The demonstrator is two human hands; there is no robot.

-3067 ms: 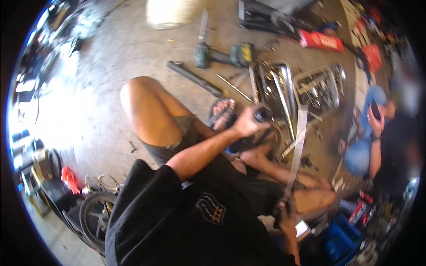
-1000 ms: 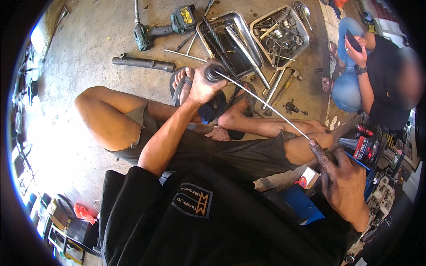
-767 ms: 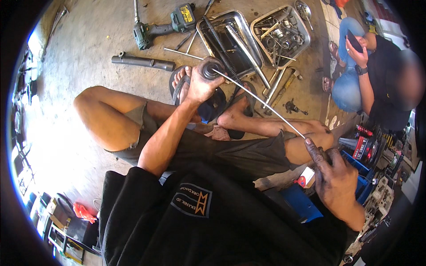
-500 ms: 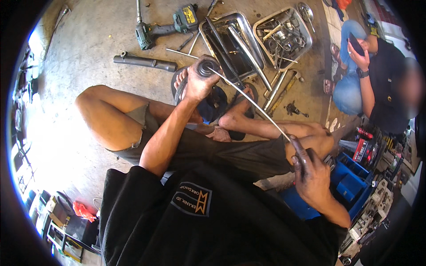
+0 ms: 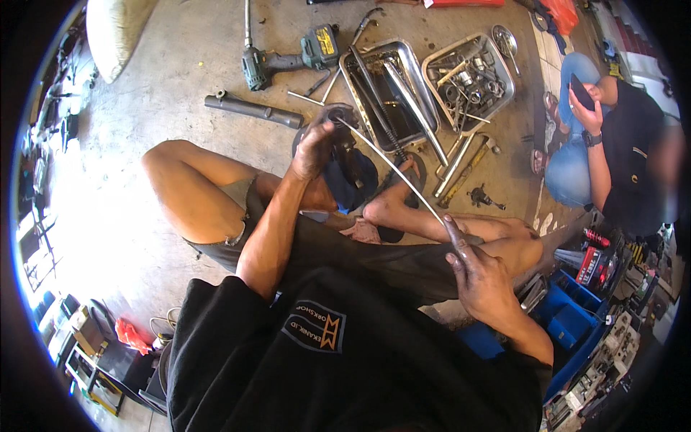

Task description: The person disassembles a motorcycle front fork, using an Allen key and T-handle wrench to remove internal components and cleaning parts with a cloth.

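Note:
My left hand (image 5: 309, 153) is closed around a dark, round, tube-like part (image 5: 342, 113) held above my feet, with its rim facing up. A thin straight metal rod (image 5: 392, 168) slants from the middle of that rim down to the right. At the rod's near end, my right hand (image 5: 484, 277) grips it between thumb and fingers, the index finger stretched along it. Dark grime covers the fingers of both hands. Behind the left hand and my foot, the lower end of the dark part cannot be made out clearly.
Ahead on the floor lie a green cordless impact wrench (image 5: 289, 62), a dark metal tube (image 5: 253, 110) and a hammer (image 5: 463, 174). Two metal trays hold tubes and loose parts. A seated person (image 5: 625, 137) holds a phone at the right, beyond a blue toolbox (image 5: 572, 325).
My right hand has moved left and closer to the left hand, and less of the rod shows between them. The whole view has shifted slightly.

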